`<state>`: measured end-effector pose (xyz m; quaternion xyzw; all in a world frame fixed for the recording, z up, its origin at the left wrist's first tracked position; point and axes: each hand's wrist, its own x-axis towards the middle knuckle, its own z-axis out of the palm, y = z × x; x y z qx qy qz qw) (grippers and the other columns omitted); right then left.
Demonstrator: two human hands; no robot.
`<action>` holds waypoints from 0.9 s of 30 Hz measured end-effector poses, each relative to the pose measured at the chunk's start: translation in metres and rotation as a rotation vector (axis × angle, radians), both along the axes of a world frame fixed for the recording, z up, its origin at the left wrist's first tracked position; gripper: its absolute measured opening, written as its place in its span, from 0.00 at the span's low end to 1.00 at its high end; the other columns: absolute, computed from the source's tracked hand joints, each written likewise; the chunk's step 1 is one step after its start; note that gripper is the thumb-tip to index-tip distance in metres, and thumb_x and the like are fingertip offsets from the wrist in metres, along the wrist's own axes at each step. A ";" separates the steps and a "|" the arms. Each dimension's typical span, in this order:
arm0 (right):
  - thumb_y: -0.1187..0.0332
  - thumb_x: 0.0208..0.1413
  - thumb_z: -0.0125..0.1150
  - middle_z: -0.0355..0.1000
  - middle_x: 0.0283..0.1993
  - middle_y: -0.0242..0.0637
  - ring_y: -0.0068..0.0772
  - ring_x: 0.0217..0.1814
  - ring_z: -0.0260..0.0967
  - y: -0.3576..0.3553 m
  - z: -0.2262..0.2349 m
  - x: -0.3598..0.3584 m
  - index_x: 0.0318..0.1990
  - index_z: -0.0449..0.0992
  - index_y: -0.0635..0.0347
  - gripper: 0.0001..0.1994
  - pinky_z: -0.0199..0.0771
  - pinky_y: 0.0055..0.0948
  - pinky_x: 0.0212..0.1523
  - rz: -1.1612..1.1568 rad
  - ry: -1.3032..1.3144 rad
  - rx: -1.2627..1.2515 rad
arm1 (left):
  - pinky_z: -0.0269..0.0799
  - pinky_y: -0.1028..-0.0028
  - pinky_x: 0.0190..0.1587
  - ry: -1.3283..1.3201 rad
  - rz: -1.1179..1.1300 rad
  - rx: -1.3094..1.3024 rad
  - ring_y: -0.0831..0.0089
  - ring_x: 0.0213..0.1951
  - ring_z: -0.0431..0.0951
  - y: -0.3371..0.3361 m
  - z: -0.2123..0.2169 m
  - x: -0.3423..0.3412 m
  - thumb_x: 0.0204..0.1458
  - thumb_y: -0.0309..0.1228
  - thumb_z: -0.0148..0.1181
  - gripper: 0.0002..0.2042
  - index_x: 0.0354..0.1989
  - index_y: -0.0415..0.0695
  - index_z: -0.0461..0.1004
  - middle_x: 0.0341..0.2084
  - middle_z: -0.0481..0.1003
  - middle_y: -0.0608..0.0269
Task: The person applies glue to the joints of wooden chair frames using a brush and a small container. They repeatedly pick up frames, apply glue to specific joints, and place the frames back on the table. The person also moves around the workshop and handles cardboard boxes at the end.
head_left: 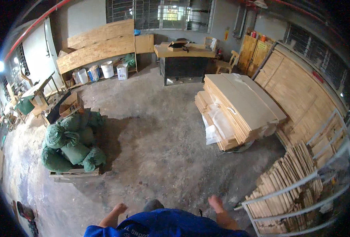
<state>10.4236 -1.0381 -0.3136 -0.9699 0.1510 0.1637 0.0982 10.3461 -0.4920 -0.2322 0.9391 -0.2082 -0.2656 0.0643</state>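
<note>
- Both hands are low in the view, and neither one holds anything.
- Left hand (pixel 120 208) looks curled, with the fingers close together, but it is small and a bit blurry, so I cannot tell for sure.
- Right hand (pixel 215 203) is lifted, and its fingers blur together too, so I cannot tell if they are spread or shut.
- Just beside the right hand is a white metal rack (pixel 297 189) full of thin wood strips (pixel 285 177) stacked in rows.
- I think the strips are light and stiff, but they could snap or give splinters. A small bunch held near the middle with both hands would bend least.
- Farther out is a big stack of flat boards (pixel 238 106) with clear plastic wrap hanging from its side. Those look heavy and would need a grip on two edges.
- On the left, green sacks (pixel 70 146) sit piled on a wood pallet (pixel 74 173). They look soft and lumpy.
- The concrete floor (pixel 155 134) between them is dusty.
- Far back stand a dark surface (pixel 183 59) with a box on top and white buckets (pixel 107 70) under leaning wood sheets (pixel 100 43).
- The blue shirt (pixel 163 225) hides the arms and feet, the rack's right end is cut off, and the dark rim hides the corners.
</note>
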 end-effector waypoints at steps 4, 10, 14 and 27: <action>0.55 0.49 0.52 0.74 0.38 0.46 0.53 0.40 0.71 0.065 0.080 0.236 0.36 0.75 0.55 0.15 0.70 0.49 0.41 -0.023 -0.103 0.176 | 0.74 0.61 0.36 0.485 0.490 0.177 0.57 0.36 0.77 0.032 -0.019 0.026 0.45 0.32 0.55 0.09 0.32 0.43 0.77 0.31 0.77 0.54; 0.57 0.51 0.49 0.73 0.41 0.49 0.53 0.47 0.69 0.090 0.044 0.394 0.41 0.76 0.55 0.16 0.68 0.46 0.46 -0.006 -0.012 0.124 | 0.74 0.61 0.35 0.511 0.504 0.126 0.57 0.36 0.77 0.058 -0.036 0.270 0.47 0.32 0.52 0.09 0.33 0.43 0.76 0.30 0.76 0.54; 0.58 0.51 0.49 0.73 0.41 0.51 0.54 0.46 0.69 0.051 -0.001 0.403 0.39 0.76 0.59 0.16 0.68 0.47 0.44 0.052 0.367 0.279 | 0.74 0.60 0.34 0.258 0.194 0.049 0.57 0.36 0.77 0.051 -0.034 0.507 0.49 0.32 0.51 0.09 0.33 0.43 0.75 0.29 0.76 0.54; 0.57 0.49 0.51 0.73 0.36 0.52 0.53 0.41 0.71 0.022 -0.016 0.790 0.36 0.75 0.63 0.17 0.70 0.46 0.41 -0.052 0.345 0.323 | 0.69 0.58 0.33 -0.243 0.104 -0.430 0.55 0.33 0.74 -0.066 0.015 1.066 0.48 0.32 0.49 0.07 0.28 0.44 0.71 0.27 0.73 0.50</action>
